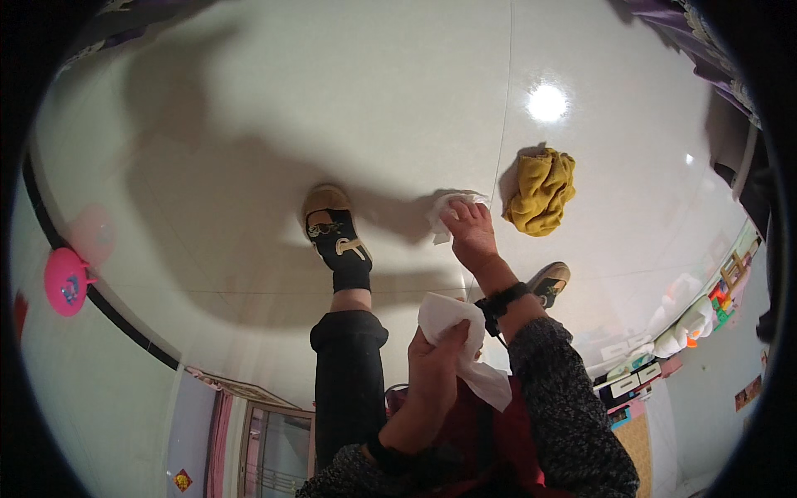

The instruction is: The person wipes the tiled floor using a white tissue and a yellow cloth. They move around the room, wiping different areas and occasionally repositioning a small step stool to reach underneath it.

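My right hand [471, 231] reaches down to the pale glossy floor, its fingers curled over a crumpled white tissue [441, 222] that lies against the tiles. Closer to my body, my left hand [437, 355] is closed round another white tissue [484, 382], whose loose end hangs down on the right. To the right of my right hand a bunched mustard-yellow cloth [544, 191] rests on the floor, not touched by either hand.
My black shoes with tan toes stand on both sides: the left shoe [330, 224] and the right shoe [551, 280]. A pink balloon [66, 282] sits by the dark skirting at the left. Various household items [685, 332] line the right wall. Purple fabric [693, 37] hangs at the upper right.
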{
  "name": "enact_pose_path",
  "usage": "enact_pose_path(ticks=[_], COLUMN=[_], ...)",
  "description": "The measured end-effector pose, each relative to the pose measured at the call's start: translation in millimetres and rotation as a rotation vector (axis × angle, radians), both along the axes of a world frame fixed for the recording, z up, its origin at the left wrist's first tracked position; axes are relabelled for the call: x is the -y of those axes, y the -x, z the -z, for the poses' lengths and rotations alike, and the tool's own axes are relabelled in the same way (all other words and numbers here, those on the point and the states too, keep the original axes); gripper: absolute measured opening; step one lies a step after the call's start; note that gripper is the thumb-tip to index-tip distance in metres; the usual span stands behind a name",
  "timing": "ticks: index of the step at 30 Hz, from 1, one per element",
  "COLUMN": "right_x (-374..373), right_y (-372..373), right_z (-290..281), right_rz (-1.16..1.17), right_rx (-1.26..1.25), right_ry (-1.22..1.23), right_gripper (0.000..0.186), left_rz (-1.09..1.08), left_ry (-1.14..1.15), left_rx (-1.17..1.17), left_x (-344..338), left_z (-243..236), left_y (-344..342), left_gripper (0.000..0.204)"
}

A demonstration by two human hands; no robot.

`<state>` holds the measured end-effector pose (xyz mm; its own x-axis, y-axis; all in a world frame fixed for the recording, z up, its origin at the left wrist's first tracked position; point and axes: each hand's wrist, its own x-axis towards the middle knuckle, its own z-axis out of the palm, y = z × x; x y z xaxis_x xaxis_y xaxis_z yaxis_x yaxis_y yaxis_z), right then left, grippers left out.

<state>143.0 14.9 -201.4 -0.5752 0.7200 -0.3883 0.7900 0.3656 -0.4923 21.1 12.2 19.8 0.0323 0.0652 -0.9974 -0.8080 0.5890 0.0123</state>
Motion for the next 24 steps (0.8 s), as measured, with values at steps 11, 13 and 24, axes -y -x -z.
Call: enact_pose_path(ticks=[11, 13, 24], right_x=[18.9, 26.2, 37.4], right_y=[25.3, 25.0, -21.4], right_z=[17.8, 23.9, 42.3], right_rz=[0.422, 0.401, 0.669], right_rx=[0.127, 0.122, -0.251], right_ry=[0.154, 0.090, 0.710], right_gripper=[0.035, 0.031, 0.024], left_rz=[0.020, 0.025, 0.042], left_ry=[-0.002, -0.004, -0.012], left_rx=[0.010, 0.022, 0.050], left_x=[0.4, 0.6, 6.0], left_z=[-0.4, -1.5, -3.7], left_y=[1.3, 0.8, -6.9], left_gripper=[0.024, 0.025, 0.026])
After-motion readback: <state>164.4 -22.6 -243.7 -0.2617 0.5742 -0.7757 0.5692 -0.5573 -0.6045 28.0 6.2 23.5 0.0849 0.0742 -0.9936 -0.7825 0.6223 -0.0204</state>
